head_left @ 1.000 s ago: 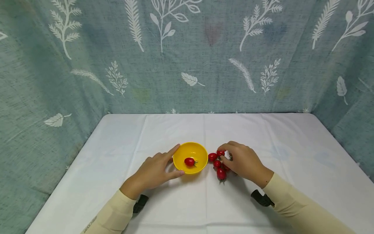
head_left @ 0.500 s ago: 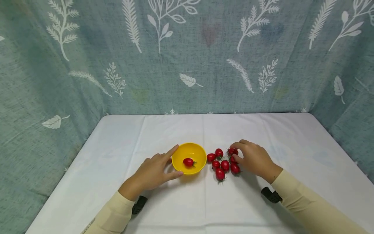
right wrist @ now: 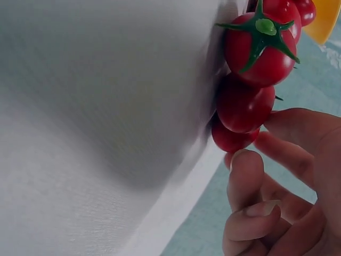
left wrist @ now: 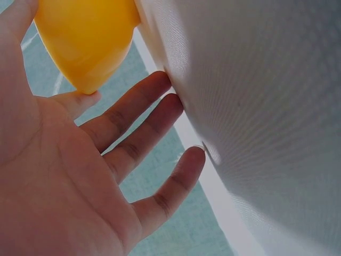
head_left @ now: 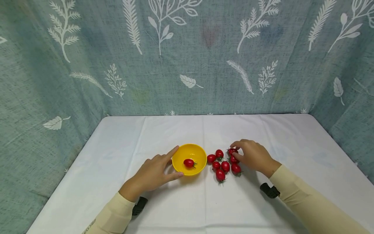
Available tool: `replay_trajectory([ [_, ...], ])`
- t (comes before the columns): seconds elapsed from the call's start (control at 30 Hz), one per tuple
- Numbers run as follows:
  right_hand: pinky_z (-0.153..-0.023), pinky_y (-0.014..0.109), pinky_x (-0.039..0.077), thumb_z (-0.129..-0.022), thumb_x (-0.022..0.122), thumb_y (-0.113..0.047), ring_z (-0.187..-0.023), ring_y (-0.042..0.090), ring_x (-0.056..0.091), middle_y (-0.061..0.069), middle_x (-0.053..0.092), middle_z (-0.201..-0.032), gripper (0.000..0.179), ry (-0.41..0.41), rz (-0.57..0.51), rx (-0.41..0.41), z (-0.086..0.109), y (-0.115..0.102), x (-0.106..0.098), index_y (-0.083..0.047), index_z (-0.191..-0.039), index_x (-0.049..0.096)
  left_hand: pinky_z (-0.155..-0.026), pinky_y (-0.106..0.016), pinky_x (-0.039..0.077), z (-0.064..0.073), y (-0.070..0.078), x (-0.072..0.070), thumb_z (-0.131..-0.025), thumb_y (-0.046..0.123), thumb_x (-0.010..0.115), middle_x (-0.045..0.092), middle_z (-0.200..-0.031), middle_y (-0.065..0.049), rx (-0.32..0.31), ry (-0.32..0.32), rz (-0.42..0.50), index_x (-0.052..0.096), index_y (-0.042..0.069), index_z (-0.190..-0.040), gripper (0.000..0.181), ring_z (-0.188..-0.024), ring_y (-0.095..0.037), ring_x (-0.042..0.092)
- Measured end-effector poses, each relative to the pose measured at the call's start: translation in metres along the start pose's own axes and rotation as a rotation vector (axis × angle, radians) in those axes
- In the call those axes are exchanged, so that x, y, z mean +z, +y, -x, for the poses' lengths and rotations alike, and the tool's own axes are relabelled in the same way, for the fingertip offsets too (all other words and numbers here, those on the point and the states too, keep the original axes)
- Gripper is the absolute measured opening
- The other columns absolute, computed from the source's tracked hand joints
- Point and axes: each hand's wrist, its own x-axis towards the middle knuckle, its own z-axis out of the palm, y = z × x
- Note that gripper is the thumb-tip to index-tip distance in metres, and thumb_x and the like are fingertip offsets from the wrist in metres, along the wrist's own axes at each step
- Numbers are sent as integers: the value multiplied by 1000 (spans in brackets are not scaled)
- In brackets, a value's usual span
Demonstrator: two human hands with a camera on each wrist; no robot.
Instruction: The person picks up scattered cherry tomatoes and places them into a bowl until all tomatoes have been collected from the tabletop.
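In the head view, a yellow bowl (head_left: pixel 195 152) stands on the table with one cherry tomato (head_left: pixel 189 162) inside. My left hand (head_left: pixel 153 172) spans the bowl's left side, thumb and index finger against it; its other fingers extend down to the cloth in the left wrist view. Right of the bowl lies a cluster of red cherry tomatoes (head_left: pixel 225 166) with green stalks. My right hand (head_left: pixel 254 156) is at the cluster's far right, its thumb and index finger around the rearmost cherry tomato (right wrist: pixel 234 140). The right wrist view shows the thumb also against the neighbouring one (right wrist: pixel 245 104).
A white cloth (head_left: pixel 163 130) with fold lines covers the table. Green-grey curtains (head_left: pixel 187 65) with white leaf prints hang behind it and along both sides. Black camera mounts (head_left: pixel 139 206) sit below the wrists.
My right hand has moved right from the middle of the cluster, uncovering several cherry tomatoes, and over the last half second it stays near the rear right ones. My left hand and the bowl stay put.
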Motion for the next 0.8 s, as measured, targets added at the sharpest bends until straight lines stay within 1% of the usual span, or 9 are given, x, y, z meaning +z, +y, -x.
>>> replay_trajectory([
  [0.23,-60,26,46,-90,74,-17,-69,12,57,8,73,-97,27,-100,-63,39,-9,5,0,-7,-115,72,-93,-55,46,1,0,0,-84,74,60,69,-126,0,-8,-3,5,23,33,-160,94,-115,-25,59],
  [0.33,-61,26,46,-89,75,-17,-69,11,57,8,73,-97,28,-118,-69,53,-10,7,2,-8,-116,72,-93,-54,46,2,0,0,-84,74,60,69,-126,1,-7,-6,8,23,34,-160,93,-115,-24,59],
  [0.47,-60,26,46,-89,75,-17,-67,10,57,8,73,-97,30,-114,-68,60,-9,9,3,-7,-117,71,-92,-53,46,1,0,0,-84,75,59,69,-125,1,-6,-8,3,22,35,-160,93,-115,-24,59],
  [0.57,-59,26,46,-90,74,-17,-66,10,57,9,74,-98,30,-107,-65,49,-9,10,2,-7,-118,71,-91,-53,46,0,0,1,-84,76,59,69,-125,1,-6,-8,-4,22,35,-160,94,-115,-24,59],
  [0.67,-62,28,49,-90,75,-18,-71,12,61,8,74,-98,31,-92,-54,42,-8,11,2,-7,-118,71,-91,-53,47,-1,-1,1,-84,76,58,69,-125,1,-3,-5,-10,22,34,-160,94,-114,-24,59],
  [0.8,-67,33,54,-89,77,-21,-80,18,66,7,74,-98,32,-54,-37,28,-7,10,2,-7,-117,71,-91,-53,47,-1,-1,1,-83,77,58,69,-125,1,-5,-8,-14,22,35,-160,95,-115,-24,59],
])
